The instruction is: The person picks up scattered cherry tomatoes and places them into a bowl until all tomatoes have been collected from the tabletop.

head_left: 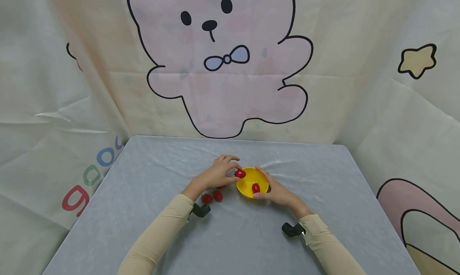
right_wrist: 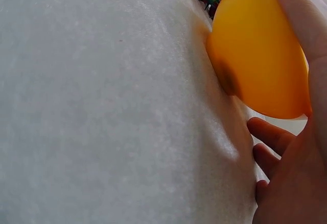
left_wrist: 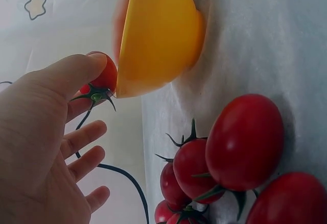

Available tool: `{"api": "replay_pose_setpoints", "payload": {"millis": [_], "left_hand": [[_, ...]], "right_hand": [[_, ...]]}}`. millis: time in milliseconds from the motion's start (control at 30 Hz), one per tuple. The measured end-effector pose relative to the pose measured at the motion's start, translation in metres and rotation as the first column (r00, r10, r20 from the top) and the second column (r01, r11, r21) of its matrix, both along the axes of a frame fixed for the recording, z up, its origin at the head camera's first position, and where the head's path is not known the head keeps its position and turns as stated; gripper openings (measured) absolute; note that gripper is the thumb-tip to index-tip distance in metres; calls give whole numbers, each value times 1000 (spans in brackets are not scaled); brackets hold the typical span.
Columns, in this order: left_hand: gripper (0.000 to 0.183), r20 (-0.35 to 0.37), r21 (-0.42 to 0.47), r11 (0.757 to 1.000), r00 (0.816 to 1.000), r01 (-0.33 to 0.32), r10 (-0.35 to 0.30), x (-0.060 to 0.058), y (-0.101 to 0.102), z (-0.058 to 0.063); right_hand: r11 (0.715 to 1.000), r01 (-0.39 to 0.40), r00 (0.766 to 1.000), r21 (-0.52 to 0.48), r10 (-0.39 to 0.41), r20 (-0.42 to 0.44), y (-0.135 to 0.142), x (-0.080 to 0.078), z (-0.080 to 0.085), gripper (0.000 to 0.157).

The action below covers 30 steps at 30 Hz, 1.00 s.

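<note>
My left hand (head_left: 221,172) pinches a red cherry tomato (head_left: 240,173) between thumb and index finger at the left rim of a yellow bowl (head_left: 245,192). In the left wrist view that tomato (left_wrist: 108,76) has its green calyx attached, and the other fingers are spread. Another tomato (head_left: 255,187) lies inside the bowl. On the bowl's right side my right hand (head_left: 280,192) grips the rim with thumb and index finger, its remaining fingers loose below in the right wrist view. Several loose tomatoes (left_wrist: 245,142) lie on the cloth left of the bowl, partly under my left hand.
A grey cloth-covered table (head_left: 248,243) spreads around the bowl. Printed curtains (head_left: 323,107) hang behind it and at both sides. Each wrist wears a black camera mount, one of them the left mount (head_left: 201,210) close to the loose tomatoes.
</note>
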<state>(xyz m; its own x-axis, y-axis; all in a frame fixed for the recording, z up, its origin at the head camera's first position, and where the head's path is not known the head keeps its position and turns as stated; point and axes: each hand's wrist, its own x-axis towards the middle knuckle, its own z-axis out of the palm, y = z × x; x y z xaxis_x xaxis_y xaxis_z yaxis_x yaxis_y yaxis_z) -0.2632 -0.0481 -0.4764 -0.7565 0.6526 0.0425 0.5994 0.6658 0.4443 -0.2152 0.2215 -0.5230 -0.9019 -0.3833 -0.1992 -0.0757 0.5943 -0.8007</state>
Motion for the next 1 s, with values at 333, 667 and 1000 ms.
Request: {"api": "replay_pose_setpoints", "payload": {"millis": [333, 667, 1000], "left_hand": [[35, 14, -3, 1000, 1000, 7, -7, 3, 5, 2], [36, 11, -23, 1000, 1000, 1, 0, 5, 8, 3], [33, 7, -9, 1000, 1000, 26, -26, 3, 11, 3]], "right_hand": [[1000, -9, 1000, -1, 9, -15, 0, 1, -1, 98], [1000, -7, 1000, 3, 7, -29, -1, 0, -2, 99], [1000, -17, 999, -2, 17, -40, 0, 1, -2, 99]]}}
